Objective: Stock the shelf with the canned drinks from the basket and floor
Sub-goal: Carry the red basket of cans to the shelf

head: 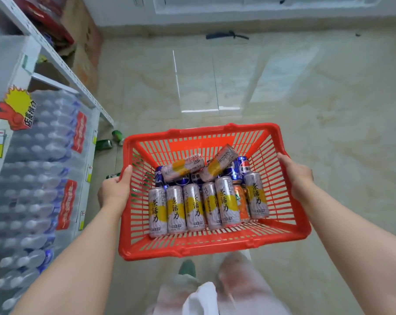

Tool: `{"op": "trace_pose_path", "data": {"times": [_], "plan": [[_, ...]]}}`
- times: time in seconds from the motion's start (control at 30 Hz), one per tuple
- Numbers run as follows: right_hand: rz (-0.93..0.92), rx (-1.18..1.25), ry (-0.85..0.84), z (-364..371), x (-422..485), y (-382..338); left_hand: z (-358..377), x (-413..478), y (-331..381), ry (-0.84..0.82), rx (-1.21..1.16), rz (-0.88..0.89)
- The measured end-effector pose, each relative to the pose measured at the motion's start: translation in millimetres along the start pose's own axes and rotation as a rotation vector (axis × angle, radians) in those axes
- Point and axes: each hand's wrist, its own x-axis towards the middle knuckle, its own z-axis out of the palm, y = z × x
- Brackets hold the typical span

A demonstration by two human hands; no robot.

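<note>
Far left: white metal shelf (pixel 63 64), with a yellow-and-red starburst sign (pixel 15 108) on its edge.
Below it: shrink-wrapped packs of clear water bottles (pixel 33 178) with red labels, stacked.
By the shelf foot: green drink cans (pixel 105 144) lying on the glossy beige tiled floor (pixel 306 98).
Left hand (pixel 115 189): thumb hooked over the basket's left rim, fingers curled round the outside.
Centre, near: red slatted plastic basket (pixel 215 246), held between both hands.
Inside: tall silver-and-yellow cans (pixel 176 208) in a row along the near side, two more lying across blue cans (pixel 243 167) behind, and one orange can (pixel 241 201) towards the right.
Right hand (pixel 294 176): gripping the right rim.
</note>
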Motion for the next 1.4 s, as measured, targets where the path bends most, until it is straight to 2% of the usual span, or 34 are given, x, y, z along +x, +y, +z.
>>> {"op": "trace_pose_path", "data": {"times": [0.13,0.47,0.7,0.83,1.03,1.4], "plan": [[-0.002,-0.042,-0.080,31,49,-74,18,42,53,0.039,-0.003,-0.072],[-0.098,-0.206,-0.171,130,142,-254,51,161,146,0.077,-0.206,-0.247],[-0.126,-0.271,-0.207,226,168,-360,45,259,203,0.090,-0.253,-0.313],[-0.166,-0.340,-0.252,298,181,-420,34,313,230,0.169,-0.217,-0.378],[-0.228,-0.456,-0.397,409,197,-494,34,377,238,0.278,-0.244,-0.477],[-0.397,-0.846,-0.691,627,244,-572,91,432,239,0.544,-0.307,-0.876]]}}
